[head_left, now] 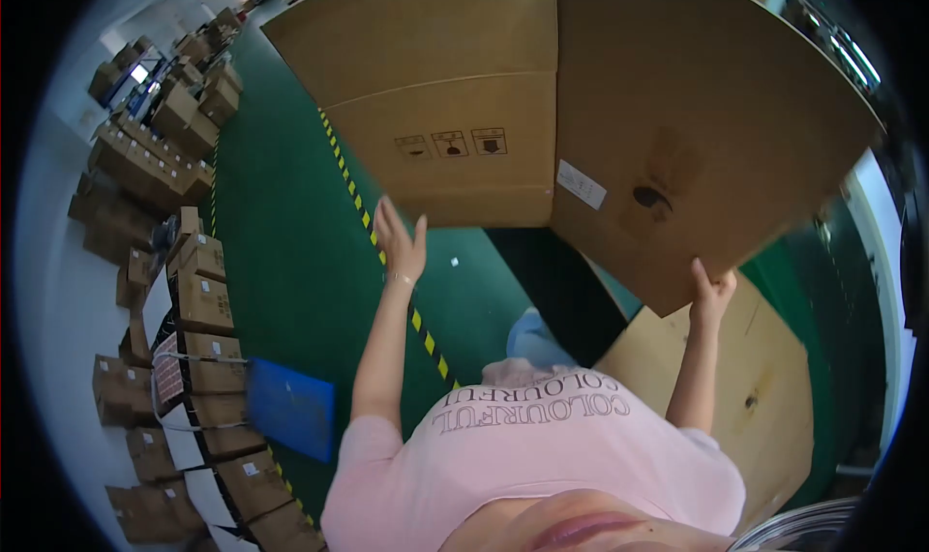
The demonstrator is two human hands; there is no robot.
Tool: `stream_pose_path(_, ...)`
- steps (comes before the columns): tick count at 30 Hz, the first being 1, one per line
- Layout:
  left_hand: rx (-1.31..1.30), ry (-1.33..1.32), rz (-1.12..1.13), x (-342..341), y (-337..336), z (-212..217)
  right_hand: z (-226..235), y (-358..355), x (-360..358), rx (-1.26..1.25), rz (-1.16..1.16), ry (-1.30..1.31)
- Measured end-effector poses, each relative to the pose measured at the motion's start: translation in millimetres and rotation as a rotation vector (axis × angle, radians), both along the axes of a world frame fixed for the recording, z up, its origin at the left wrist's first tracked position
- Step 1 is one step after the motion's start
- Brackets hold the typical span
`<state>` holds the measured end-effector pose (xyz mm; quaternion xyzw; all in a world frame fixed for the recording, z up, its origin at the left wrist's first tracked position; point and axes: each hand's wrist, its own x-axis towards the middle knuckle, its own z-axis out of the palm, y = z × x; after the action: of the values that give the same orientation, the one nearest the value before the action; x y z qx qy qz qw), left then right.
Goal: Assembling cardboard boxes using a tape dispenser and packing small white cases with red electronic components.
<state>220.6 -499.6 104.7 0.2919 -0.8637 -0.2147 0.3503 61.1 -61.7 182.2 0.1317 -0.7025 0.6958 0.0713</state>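
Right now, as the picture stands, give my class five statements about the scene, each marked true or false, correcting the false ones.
1. The right hand grips the cardboard box near its lower edge. True.
2. The left hand is clenched into a fist. False: the left hand is open, fingers extended.
3. A white label is on the box. True.
4. The flat blue panel is on the person's right. False: the flat blue panel is on the left.
5. The floor is green. True.
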Motion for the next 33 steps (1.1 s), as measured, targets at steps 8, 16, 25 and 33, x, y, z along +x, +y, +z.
stream_pose_path(8, -0.501, 0.631, -0.36, -211.8, -23.8, 208.3, -116.0, -55.6, -44.2, 0.226, -0.236, 0.361)
stream_pose_path(16, -0.602, 0.487, -0.665, -348.6, -63.9, 169.8, -149.2, -110.1, -3.1, 0.19, -0.341, -0.277)
stream_pose_path(25, -0.522, 0.989, -1.058, -398.7, -106.5, 169.0, -48.5, -106.2, 0.3, 1.508, -0.108, -0.734)
stream_pose_path(33, -0.381, 1.099, -1.179, -406.6, -100.1, 156.3, 216.6, -171.0, 27.6, 0.626, -0.315, -0.191)
